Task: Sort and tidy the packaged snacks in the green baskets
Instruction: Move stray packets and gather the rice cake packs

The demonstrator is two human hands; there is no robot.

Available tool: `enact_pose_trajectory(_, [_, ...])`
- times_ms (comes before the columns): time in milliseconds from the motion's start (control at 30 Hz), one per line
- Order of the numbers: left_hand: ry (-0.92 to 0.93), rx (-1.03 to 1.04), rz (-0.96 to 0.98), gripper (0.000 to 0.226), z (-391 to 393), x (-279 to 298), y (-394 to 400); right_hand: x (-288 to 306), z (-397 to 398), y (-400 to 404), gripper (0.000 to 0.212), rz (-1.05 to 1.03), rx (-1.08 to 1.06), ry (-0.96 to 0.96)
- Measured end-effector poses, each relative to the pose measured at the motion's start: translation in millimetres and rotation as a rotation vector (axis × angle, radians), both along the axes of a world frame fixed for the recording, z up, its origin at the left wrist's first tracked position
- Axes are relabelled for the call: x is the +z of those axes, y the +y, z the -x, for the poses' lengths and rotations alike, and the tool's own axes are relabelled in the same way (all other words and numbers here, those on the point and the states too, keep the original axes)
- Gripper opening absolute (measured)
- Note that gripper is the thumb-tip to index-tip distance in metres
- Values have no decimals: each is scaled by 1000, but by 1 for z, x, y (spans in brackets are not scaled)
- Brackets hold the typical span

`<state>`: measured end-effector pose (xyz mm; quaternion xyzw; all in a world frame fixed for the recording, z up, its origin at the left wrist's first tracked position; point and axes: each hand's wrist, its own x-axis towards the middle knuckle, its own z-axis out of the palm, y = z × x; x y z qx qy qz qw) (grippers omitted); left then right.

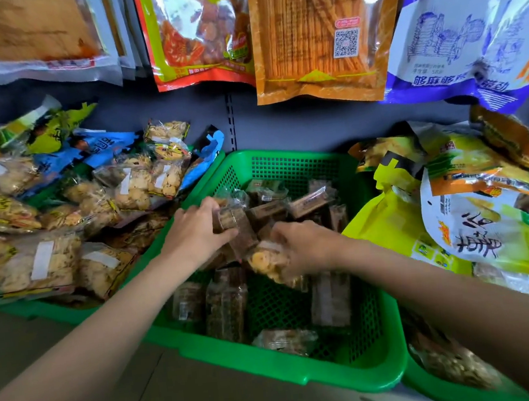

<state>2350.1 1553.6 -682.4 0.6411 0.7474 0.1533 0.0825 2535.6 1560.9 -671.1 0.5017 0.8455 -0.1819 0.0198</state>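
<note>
Your left hand (200, 235) has its fingers (215, 205) curled over the top of a dark brown snack packet (238, 227), with the thumb pressed against its near side, so the packet is gripped and standing roughly upright. Your right hand (306, 246) is closed around a clear packet of pale yellow biscuits (267, 260), which sticks out to the left of the palm (the fingertips themselves are hidden beneath the wrapper). The two packets touch, both held over the middle green basket (306, 379), a perforated plastic basket sitting between two others. Inside it, more brown packets (226, 302) lie loosely toward the near side, and several more are heaped against the far wall. Both your bare forearms reach in from the bottom of the view. To the left, a second green basket (54, 312) is piled with clear bags of golden crackers (38, 264). To the right, a third basket (453, 392) holds yellow and white pouches (472, 228). Above, large snack bags hang against a grey shelf wall (281, 124), among them an orange bag (315, 33) and a blue and white bag (466, 29).
</note>
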Motion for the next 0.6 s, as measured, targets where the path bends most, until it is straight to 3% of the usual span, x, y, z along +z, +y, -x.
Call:
enact_pose_trajectory(100, [-21, -39, 55, 36, 9, 2, -10, 32, -4, 2, 47, -84, -243, 330])
enact_pose_trajectory(200, [-75, -64, 129, 10, 19, 3, -22, 45, 28, 17, 26, 194, -399, 702])
enact_pose_trajectory(300, [-159, -86, 147, 18, 25, 2, -33, 54, 84, 37, 22, 358, -385, 904])
enact_pose_trajectory(367, [-114, -140, 181, 16, 23, 2, -38, 60, 116, 40, 19, 494, -338, 1028])
enact_pose_trajectory(467, [-115, -183, 246, 25, 20, 1, -39, 59, 132, 38, 45, 455, -268, 835])
enact_pose_trajectory(600, [-194, -196, 254, 33, 15, 3, -37, 53, 87, 44, 23, 366, -214, 660])
